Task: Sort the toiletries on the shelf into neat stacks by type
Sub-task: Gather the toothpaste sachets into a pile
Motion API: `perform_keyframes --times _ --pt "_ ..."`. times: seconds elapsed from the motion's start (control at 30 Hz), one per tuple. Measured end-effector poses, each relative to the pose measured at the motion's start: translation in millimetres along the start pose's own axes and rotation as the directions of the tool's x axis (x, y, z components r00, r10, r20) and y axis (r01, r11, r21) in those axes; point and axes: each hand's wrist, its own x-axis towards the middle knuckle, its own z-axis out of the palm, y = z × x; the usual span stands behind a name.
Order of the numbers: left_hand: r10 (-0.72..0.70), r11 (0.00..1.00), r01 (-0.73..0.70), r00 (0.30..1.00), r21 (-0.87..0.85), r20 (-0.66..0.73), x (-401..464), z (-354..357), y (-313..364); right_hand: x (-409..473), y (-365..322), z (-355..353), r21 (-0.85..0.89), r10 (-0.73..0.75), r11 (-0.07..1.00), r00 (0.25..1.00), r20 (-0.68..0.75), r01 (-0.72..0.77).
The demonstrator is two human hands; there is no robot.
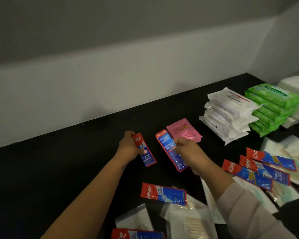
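Observation:
My left hand [129,148] grips a red and blue toothpaste sachet [146,155] above the black shelf [59,169]. My right hand [186,152] holds a second toothpaste sachet [168,149] just to its right. A small stack of pink sachets [184,130] lies behind the right hand. More toothpaste sachets lie loose: one near the front [162,194], one at the bottom edge [136,234], and three overlapping at the right [259,169].
At the back right stand neat stacks: white wrapped packs [230,112], green wipe packs [273,107], and white tissue packs [295,85]. Clear bags of cotton swabs [190,221] and pale packets [293,152] lie scattered at the front and right. A white wall runs behind.

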Motion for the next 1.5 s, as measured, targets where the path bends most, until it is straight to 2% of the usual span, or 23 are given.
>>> perform_keyframes --times 0.13,0.3,0.47,0.6,0.7,0.8,0.87,0.93,1.0,1.1,1.2,1.27,1.37,1.5 --pt "0.045 0.996 -0.044 0.999 0.078 -0.011 5.6 0.3 -4.6 20.5 -15.4 28.9 0.091 0.011 0.996 1.0 0.003 -0.011" --pt "0.1 0.986 -0.098 0.995 0.134 -0.011 5.4 2.9 -14.0 43.6 -18.6 54.9 0.077 -0.021 0.997 0.997 -0.079 0.027" --pt "0.143 0.976 -0.138 0.989 0.166 -0.021 7.5 0.5 -23.6 55.7 -14.4 68.0 -0.113 -0.062 0.992 0.995 -0.078 0.053" --pt "0.229 0.866 -0.223 0.973 0.447 0.042 -1.1 -1.0 -34.2 59.4 -13.0 72.7 -0.292 -0.091 0.953 0.995 -0.046 0.074" --pt "0.261 0.784 -0.256 0.962 0.565 0.074 -4.8 1.0 -39.5 61.7 -12.1 75.7 -0.389 -0.112 0.918 0.992 -0.061 0.08" --pt "0.268 0.76 -0.259 0.96 0.596 0.075 -5.2 2.2 -39.9 63.8 -13.2 75.3 -0.37 -0.115 0.926 0.989 -0.096 0.072" --pt "0.274 0.748 -0.26 0.959 0.61 0.073 -5.2 3.1 -40.1 61.9 -17.8 71.2 -0.354 -0.167 0.929 0.977 -0.132 0.111" --pt "0.27 0.743 -0.255 0.96 0.619 0.071 -5.2 3.6 -40.1 57.6 -24.2 67.3 -0.468 -0.291 0.865 0.94 -0.18 0.179" --pt "0.263 0.746 -0.246 0.963 0.619 0.065 -4.8 4.5 -40.6 52.7 -29.3 67.7 -0.658 -0.402 0.728 0.898 -0.178 0.195" --pt "0.271 0.752 -0.246 0.961 0.612 0.053 -5.9 6.0 -41.6 49.2 -28.5 79.4 -0.794 -0.414 0.576 0.907 -0.08 0.193" --pt "0.269 0.752 -0.243 0.962 0.613 0.052 -7.3 5.8 -40.3 50.4 -18.7 93.8 -0.794 -0.341 0.58 0.94 -0.031 0.184" --pt "0.253 0.754 -0.234 0.966 0.614 0.057 -8.0 4.9 -38.8 49.2 -12.0 98.1 -0.787 -0.366 0.588 0.929 -0.052 0.188" --pt "0.24 0.762 -0.224 0.969 0.608 0.056 -8.5 4.8 -37.7 45.8 -4.1 97.0 -0.815 -0.458 0.537 0.886 -0.065 0.218" --pt "0.232 0.754 -0.221 0.971 0.619 0.064 -9.2 5.3 -36.9 44.9 -1.8 93.8 -0.842 -0.403 0.496 0.915 -0.005 0.214"
